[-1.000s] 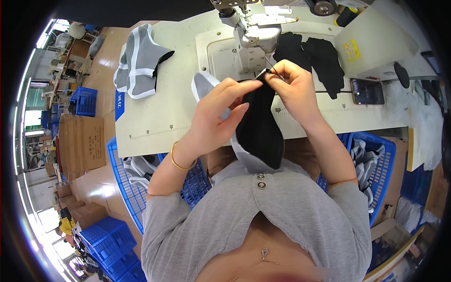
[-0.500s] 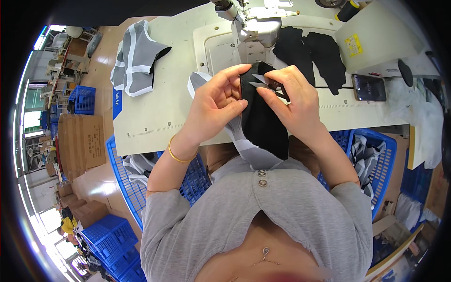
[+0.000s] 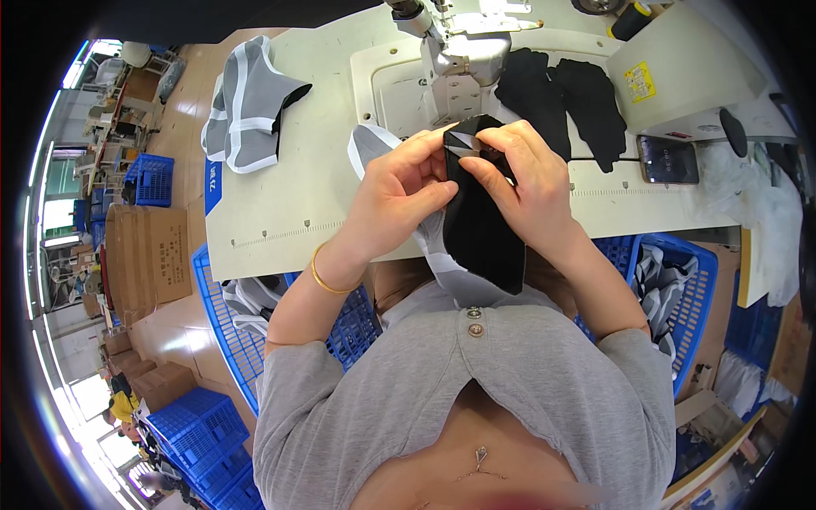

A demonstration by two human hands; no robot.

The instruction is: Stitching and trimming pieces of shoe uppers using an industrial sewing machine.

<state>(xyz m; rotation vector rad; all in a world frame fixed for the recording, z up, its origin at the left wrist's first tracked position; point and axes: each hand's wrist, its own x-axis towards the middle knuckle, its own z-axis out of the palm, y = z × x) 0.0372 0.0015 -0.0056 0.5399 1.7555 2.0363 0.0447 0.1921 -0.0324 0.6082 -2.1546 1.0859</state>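
My left hand (image 3: 404, 191) pinches the edge of a black-backed fabric piece (image 3: 486, 229) between thumb and fingers. The piece hangs toward my lap, and its other face is grey with white bands (image 3: 450, 270). In my right hand (image 3: 534, 187) I grip small thread snips (image 3: 462, 143). Their blades point left and lie against the upper edge of the black cloth, close to my left fingertips. Whether a thread lies between the blades is too small to tell.
Just beyond my hands stands a sewing machine (image 3: 466, 72). Black cut pieces (image 3: 593, 110) and a phone (image 3: 668, 160) lie to its right. A grey-and-white sewn piece (image 3: 246, 106) rests at the table's left. Blue baskets (image 3: 228, 327) of similar pieces flank my lap.
Both hands have shifted slightly, the left one to the right with the cloth. The blades of the snips have come closer together at the cloth's edge.
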